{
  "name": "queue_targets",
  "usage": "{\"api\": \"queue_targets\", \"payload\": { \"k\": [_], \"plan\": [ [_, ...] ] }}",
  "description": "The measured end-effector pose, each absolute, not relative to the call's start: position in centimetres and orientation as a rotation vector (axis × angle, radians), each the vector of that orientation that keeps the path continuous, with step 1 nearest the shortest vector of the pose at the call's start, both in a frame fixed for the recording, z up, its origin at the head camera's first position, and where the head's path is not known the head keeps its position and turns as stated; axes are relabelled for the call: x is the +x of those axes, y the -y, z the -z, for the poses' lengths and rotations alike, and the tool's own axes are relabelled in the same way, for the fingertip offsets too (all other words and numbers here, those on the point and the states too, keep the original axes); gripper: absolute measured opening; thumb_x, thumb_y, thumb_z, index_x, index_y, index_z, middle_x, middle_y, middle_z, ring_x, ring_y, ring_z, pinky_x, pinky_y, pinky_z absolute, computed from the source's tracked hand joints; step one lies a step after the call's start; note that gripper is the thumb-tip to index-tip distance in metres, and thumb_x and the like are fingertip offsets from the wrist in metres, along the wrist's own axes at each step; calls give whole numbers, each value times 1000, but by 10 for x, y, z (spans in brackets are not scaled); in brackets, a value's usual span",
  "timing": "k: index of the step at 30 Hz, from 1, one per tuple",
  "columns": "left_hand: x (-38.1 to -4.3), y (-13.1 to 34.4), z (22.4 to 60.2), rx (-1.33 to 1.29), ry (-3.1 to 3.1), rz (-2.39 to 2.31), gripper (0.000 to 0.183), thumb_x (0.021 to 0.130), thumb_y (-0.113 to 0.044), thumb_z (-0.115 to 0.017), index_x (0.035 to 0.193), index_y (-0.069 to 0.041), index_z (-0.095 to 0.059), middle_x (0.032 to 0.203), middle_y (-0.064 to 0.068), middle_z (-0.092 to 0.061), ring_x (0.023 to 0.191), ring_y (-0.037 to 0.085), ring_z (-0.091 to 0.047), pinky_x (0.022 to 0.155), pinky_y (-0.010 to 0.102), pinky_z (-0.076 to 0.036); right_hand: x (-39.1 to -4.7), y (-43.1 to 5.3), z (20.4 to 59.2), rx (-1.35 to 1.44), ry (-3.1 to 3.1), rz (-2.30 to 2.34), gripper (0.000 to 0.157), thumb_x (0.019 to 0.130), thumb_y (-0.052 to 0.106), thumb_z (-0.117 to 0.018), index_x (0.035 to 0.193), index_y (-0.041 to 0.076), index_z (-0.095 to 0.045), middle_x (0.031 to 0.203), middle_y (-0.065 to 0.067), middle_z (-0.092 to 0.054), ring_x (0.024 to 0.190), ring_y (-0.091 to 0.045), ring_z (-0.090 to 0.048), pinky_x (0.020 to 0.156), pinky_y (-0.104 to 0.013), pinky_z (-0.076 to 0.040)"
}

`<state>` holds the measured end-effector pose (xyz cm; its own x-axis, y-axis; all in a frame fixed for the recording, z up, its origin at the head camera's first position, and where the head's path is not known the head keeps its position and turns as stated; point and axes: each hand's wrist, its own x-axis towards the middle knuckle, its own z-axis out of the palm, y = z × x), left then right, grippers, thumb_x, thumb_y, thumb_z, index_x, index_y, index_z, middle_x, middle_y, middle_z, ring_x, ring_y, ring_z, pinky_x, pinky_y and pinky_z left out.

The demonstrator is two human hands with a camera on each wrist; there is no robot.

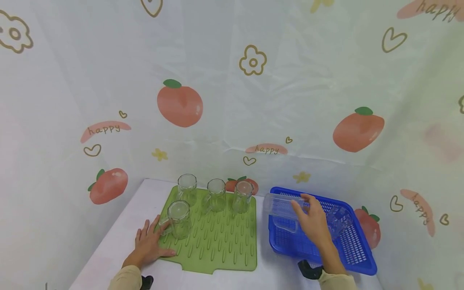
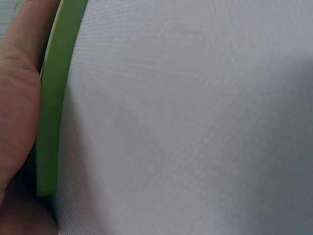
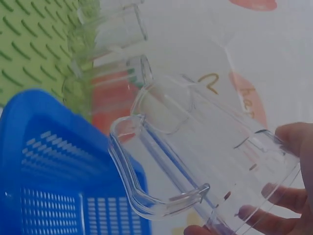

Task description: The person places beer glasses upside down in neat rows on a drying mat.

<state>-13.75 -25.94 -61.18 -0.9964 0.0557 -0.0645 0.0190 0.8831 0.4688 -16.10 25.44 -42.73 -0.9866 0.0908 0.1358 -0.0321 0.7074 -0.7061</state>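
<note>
A white cloth backdrop (image 1: 217,121) printed with fruit, flowers and hearts stands behind one white table (image 1: 262,266). On the table: one green ridged mat (image 1: 217,241) and one blue perforated basket (image 1: 362,241). Four clear handled mugs (image 1: 181,227) stand on the mat, three along the back and one at front left. Clear glassware (image 1: 338,223) also lies inside the basket; its exact count cannot be told. One held mug (image 1: 280,205), on its side above the basket's left part, is grasped at one end by the right hand (image 1: 313,219), its body between thumb and fingers, its handle clear of them. The left hand (image 1: 148,243), grasping nothing, rests with spread fingers at the mat's left edge, beside the front mug's handle.
</note>
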Motion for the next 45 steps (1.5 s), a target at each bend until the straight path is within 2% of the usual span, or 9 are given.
{"api": "queue_targets", "payload": {
  "k": [3,9,14,21,28,33,38,41,45],
  "plan": [
    [-138,260,614,63,-2973,-732,121,56,-73,-85,156,-19,-42,167,26,-13,148,63,-5,114,81,-6,-162,-247,428,-29,2751,-1184,66,106,51,-48,152,3,-39,150,-26,-44,130,-49,-57,101,-61,-52],
    [-138,261,616,69,-2982,-714,122,56,-75,-84,155,-19,-42,167,26,-13,148,64,-6,113,81,-8,-163,-235,433,-16,2750,-1273,68,105,56,-43,153,8,-37,153,-22,-43,133,-46,-56,97,-56,-56],
    [-138,260,614,71,-2989,-726,121,56,-74,-85,155,-18,-43,167,25,-14,148,63,-6,114,81,-8,-164,-226,438,20,2725,-1305,67,106,56,-41,153,8,-37,153,-20,-43,132,-46,-57,98,-57,-55],
    [-138,258,612,88,-2991,-738,120,57,-72,-86,155,-18,-42,166,26,-14,148,64,-7,113,81,-8,-163,-210,446,10,2690,-1362,64,106,56,-43,151,12,-41,152,-16,-47,129,-40,-61,99,-56,-55],
    [-138,260,608,76,-2984,-750,119,57,-71,-86,155,-18,-42,166,26,-13,148,64,-6,113,81,-7,-163,-189,452,40,2633,-1426,57,107,50,-46,149,11,-45,149,-17,-51,126,-39,-64,95,-53,-57],
    [-138,261,611,79,-2973,-759,120,57,-72,-85,156,-19,-41,167,25,-12,148,63,-5,113,81,-6,-163,-176,458,52,2628,-1461,54,108,47,-46,148,11,-46,147,-15,-53,121,-35,-66,86,-43,-59],
    [-137,261,614,84,-2991,-771,119,57,-70,-86,154,-17,-43,166,25,-14,148,64,-7,113,81,-7,-164,-165,467,46,2589,-1547,51,108,45,-45,148,12,-46,145,-14,-55,112,-30,-69,78,-32,-55],
    [-137,260,613,90,-3003,-774,118,57,-70,-87,153,-17,-44,166,25,-16,148,64,-7,113,80,-8,-163,-158,471,40,2560,-1588,51,109,45,-44,148,11,-46,144,-17,-55,112,-32,-70,79,-33,-58],
    [-138,260,612,94,-3007,-764,118,58,-71,-86,154,-18,-43,166,25,-16,148,64,-7,113,80,-8,-163,-149,476,65,2531,-1645,51,109,43,-43,148,11,-46,145,-20,-53,119,-38,-67,85,-41,-61]
  ]
}}
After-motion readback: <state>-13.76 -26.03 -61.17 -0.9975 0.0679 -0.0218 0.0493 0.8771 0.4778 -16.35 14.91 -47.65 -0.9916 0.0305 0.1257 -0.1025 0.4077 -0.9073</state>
